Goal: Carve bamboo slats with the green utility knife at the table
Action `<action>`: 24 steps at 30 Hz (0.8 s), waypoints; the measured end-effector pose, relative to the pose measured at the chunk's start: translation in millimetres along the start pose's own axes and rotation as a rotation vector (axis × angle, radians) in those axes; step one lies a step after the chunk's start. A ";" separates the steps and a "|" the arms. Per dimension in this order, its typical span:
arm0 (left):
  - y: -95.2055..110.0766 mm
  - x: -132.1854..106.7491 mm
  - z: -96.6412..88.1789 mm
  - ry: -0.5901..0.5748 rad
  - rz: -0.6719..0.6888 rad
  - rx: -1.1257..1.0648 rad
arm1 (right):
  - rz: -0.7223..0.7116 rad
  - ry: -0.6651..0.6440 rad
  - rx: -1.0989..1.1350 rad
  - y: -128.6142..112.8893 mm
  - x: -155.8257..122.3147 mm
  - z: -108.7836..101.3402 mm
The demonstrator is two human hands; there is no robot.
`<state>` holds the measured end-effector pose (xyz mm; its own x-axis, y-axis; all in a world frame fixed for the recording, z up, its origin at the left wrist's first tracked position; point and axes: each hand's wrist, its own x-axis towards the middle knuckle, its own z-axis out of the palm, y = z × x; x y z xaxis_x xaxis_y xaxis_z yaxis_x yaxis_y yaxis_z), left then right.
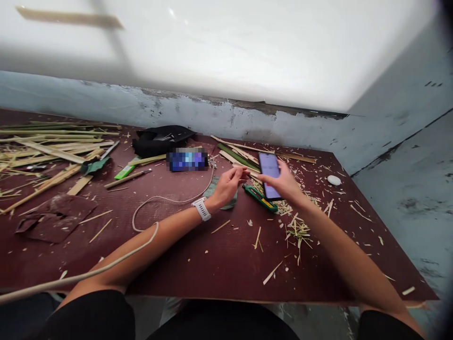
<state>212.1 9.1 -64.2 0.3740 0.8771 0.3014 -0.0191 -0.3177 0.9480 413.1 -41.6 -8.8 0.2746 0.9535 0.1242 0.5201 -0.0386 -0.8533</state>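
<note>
My right hand (pixel 285 182) grips a smartphone (pixel 269 177) with a lit pale screen, thumb across its left side. To its left, my left hand (pixel 227 188) has its fingers curled and pressed together, apart from the phone. Whether anything is pinched in them I cannot make out. A white watch (pixel 202 208) is on my left wrist. Just below the phone lies a green utility knife (pixel 260 198), partly covered by it. Under and beside my left hand is a piece of dull green cloth or paper (pixel 231 204).
Split bamboo strips (pixel 53 151) pile up at the left. A second phone (pixel 187 159) with a blurred screen lies near a black cloth bag (pixel 159 138). A pale cable (pixel 136 208) crosses my left arm. Shavings (pixel 299 231) litter the dark red table (pixel 219 264); a white oval object (pixel 333 180) lies right.
</note>
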 end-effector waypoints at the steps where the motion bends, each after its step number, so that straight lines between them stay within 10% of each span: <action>1: 3.3 -0.2 -1.0 0.004 -0.051 -0.070 | -0.044 -0.036 0.095 -12.1 -5.7 20.0; 8: 4.3 -5.8 -40.2 0.212 -0.362 -0.316 | -0.045 -0.311 0.446 -39.0 -18.1 94.8; 24: -5.7 -42.4 -172.7 0.439 -0.613 -0.007 | -0.732 -0.498 -0.499 -0.5 -53.4 101.3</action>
<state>36.2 35.9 -64.8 -0.0848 0.9596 -0.2683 0.0669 0.2742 0.9593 316.2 -62.2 -66.4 -0.5557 0.8047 0.2089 0.7346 0.5929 -0.3298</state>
